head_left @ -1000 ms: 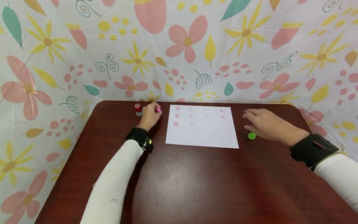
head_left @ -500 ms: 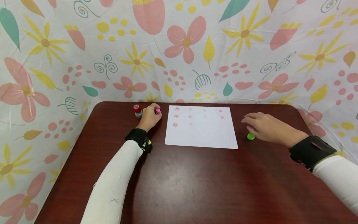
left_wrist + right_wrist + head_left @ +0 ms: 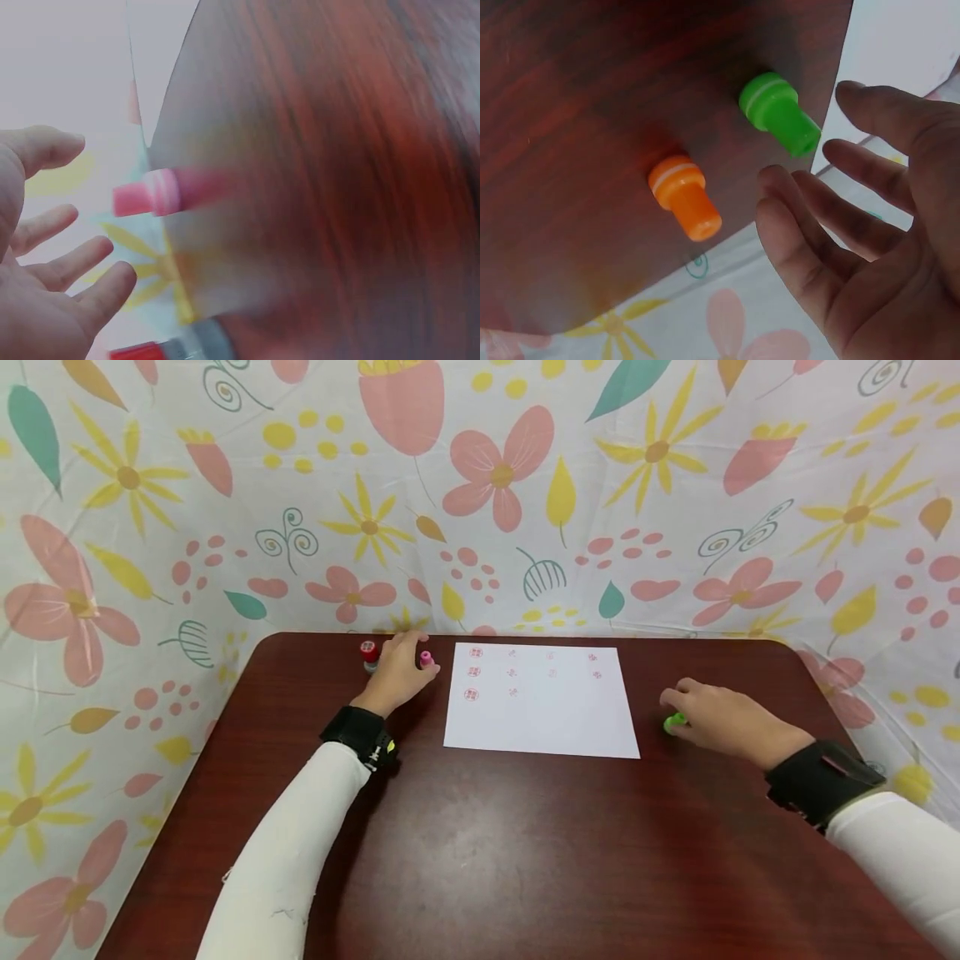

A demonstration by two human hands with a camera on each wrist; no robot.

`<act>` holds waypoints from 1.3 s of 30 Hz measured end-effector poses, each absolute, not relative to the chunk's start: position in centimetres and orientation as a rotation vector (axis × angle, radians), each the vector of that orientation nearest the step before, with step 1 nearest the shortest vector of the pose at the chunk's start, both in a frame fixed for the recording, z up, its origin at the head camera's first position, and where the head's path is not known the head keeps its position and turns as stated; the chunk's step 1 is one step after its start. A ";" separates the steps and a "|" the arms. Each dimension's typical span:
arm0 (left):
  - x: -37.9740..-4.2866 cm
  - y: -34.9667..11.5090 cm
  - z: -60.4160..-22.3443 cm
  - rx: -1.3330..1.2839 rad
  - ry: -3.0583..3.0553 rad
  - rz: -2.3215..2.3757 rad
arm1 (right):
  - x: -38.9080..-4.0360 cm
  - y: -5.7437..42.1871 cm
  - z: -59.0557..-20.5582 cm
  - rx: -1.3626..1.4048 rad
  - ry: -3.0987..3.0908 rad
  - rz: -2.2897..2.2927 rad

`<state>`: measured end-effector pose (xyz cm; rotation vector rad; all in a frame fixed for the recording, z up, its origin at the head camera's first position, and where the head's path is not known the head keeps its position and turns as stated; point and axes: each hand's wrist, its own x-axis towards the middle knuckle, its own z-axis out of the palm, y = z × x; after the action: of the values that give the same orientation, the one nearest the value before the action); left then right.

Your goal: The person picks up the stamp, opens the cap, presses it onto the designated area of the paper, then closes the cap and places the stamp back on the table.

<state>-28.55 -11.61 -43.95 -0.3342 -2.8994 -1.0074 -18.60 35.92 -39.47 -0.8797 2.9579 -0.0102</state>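
My left hand (image 3: 397, 675) is beside a small pink stamp (image 3: 154, 193) that stands upright on the table, its fingers spread around the stamp's top with a gap showing in the left wrist view. Just left of that hand stands a larger stamp with a red top (image 3: 369, 650) and a clear base. Over at the right, my right hand (image 3: 722, 717) reaches toward a green stamp (image 3: 780, 112), thumb and fingers parted on either side of its handle. An orange stamp (image 3: 684, 196) stands near the green one; in the head view the right hand hides it.
A white sheet (image 3: 555, 718) lies between the hands, with rows of red stamped marks in its upper part. The dark brown table (image 3: 480, 852) ends at the back against a flowered cloth (image 3: 525, 552).
My left hand has loosened its fingers from about the pink stamp, which stays in place. My right hand has come down and nearer to the green stamp.
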 end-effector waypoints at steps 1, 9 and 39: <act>-28.3 -11.7 -43.7 -0.353 -2.904 -0.981 | -18.6 36.0 -39.7 -0.878 2.961 -0.018; -26.3 -12.7 -41.7 -0.540 -2.927 -0.772 | -18.5 36.0 -41.0 -0.859 2.958 -0.053; -18.7 -11.9 -40.8 -0.990 -2.715 -0.215 | -17.9 35.1 -40.6 -0.965 3.142 -0.335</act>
<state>-18.75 -11.88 -40.81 -0.9895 -2.7154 -0.2154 -17.89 35.08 -40.59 -0.9649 3.1418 -0.3352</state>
